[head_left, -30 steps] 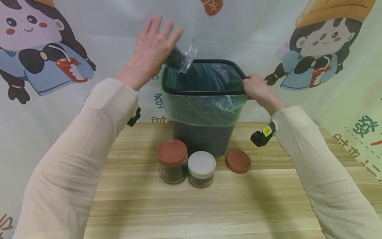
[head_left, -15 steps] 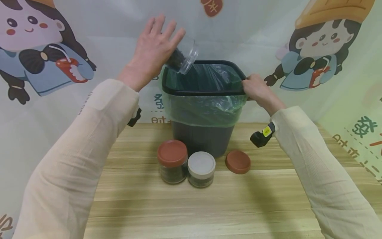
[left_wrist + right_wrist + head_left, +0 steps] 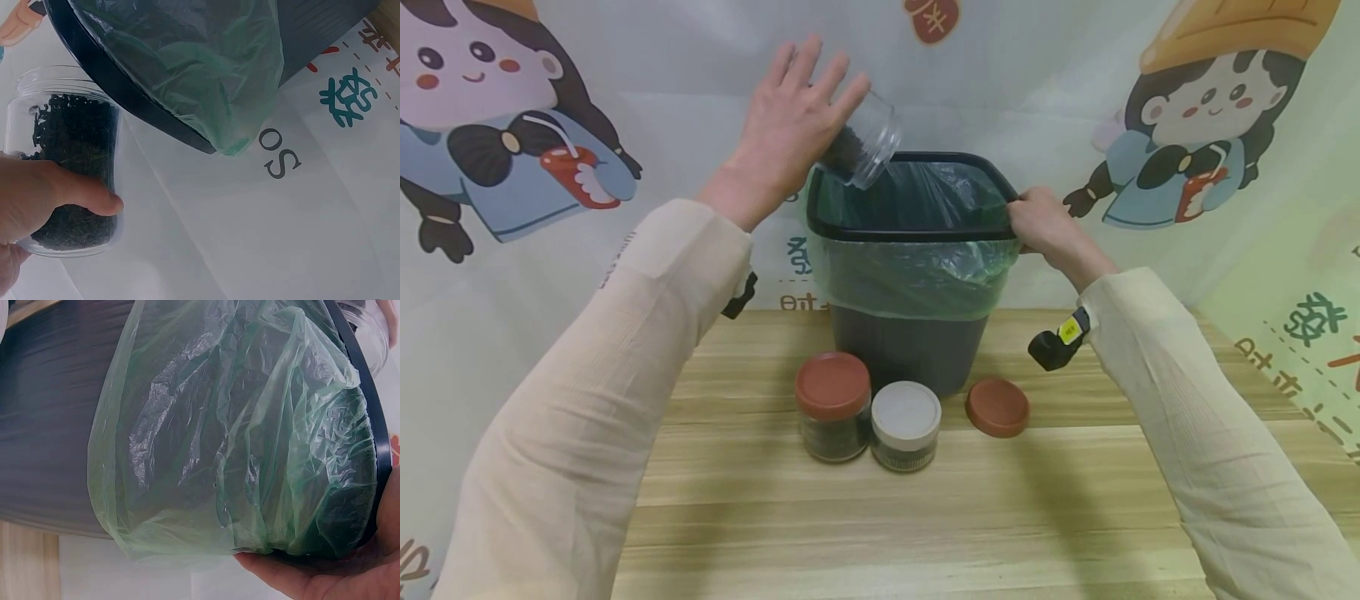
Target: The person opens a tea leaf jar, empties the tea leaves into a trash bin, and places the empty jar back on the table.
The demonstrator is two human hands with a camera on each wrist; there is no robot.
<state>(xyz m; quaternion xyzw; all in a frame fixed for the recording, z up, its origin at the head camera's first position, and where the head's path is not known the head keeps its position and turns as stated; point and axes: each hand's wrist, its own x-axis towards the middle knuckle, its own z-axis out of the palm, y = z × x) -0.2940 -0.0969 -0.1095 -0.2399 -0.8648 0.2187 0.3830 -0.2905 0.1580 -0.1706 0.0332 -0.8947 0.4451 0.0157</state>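
My left hand [image 3: 793,117] grips a clear jar [image 3: 874,133] without a lid, tilted with its mouth toward the trash can [image 3: 906,342]. Dark loose leaves, like dry tea [image 3: 78,137], fill much of the jar in the left wrist view; its thumb [image 3: 87,190] lies across the glass. The jar's mouth hangs over the left part of the can's black rim [image 3: 917,236]. At the rim's right side my right hand [image 3: 1051,227] holds on, its thumb under the folded green bag [image 3: 206,437] in the right wrist view. Part of that hand is out of frame there.
In front of the can stand a jar with a red lid [image 3: 833,387] and a shorter jar with a white lid [image 3: 906,412]. A loose red lid [image 3: 997,407] lies to their right on the wooden table [image 3: 880,533]. A printed backdrop [image 3: 1037,100] hangs behind.
My left hand has shifted slightly right with the jar, and the jar's mouth tips a little further down. Its dark leaves have slid toward the mouth. My right hand stays on the rim.
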